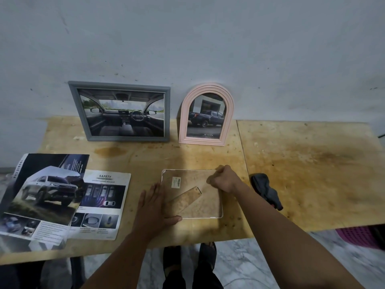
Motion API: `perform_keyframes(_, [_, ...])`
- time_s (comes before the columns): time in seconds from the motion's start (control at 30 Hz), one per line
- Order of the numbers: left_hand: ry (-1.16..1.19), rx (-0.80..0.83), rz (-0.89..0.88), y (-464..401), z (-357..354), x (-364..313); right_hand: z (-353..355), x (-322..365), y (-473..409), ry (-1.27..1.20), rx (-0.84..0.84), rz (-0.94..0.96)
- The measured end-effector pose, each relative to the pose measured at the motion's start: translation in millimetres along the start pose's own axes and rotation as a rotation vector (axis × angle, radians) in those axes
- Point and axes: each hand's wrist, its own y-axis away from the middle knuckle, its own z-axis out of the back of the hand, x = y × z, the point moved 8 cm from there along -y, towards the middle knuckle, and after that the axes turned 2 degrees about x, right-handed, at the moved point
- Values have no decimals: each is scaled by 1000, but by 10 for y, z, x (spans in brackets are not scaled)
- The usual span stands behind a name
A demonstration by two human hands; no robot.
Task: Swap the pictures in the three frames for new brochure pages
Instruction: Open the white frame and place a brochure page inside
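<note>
From the head camera we look down on a plywood tabletop (302,174) set against a pale wall. In front of us a third frame (200,205) lies face down, its brown backing board up, with a white rim showing at the edges, a small label near the top left and its fold-out stand lying flat across the middle. Our left hand (153,207) rests flat with straight fingers on the frame's left edge, thumb stretched along its near edge. Our right hand (224,179) sits on the frame's far right corner with fingers curled; we cannot tell whether it pinches a tab or just presses.

At the back, a grey frame (123,112) with a car-interior picture and a pink arched frame (206,115) with a pickup picture stand upright against the wall, side by side. To the left lie the brochure pages (52,197), one overlapping another headed "SAFETY". A dark cloth (266,190) lies just right of our right forearm.
</note>
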Motion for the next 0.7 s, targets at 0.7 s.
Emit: perform_keyframes(0.7, [-40, 8, 86, -5, 22, -61, -6, -592, 155, -338, -200, -37])
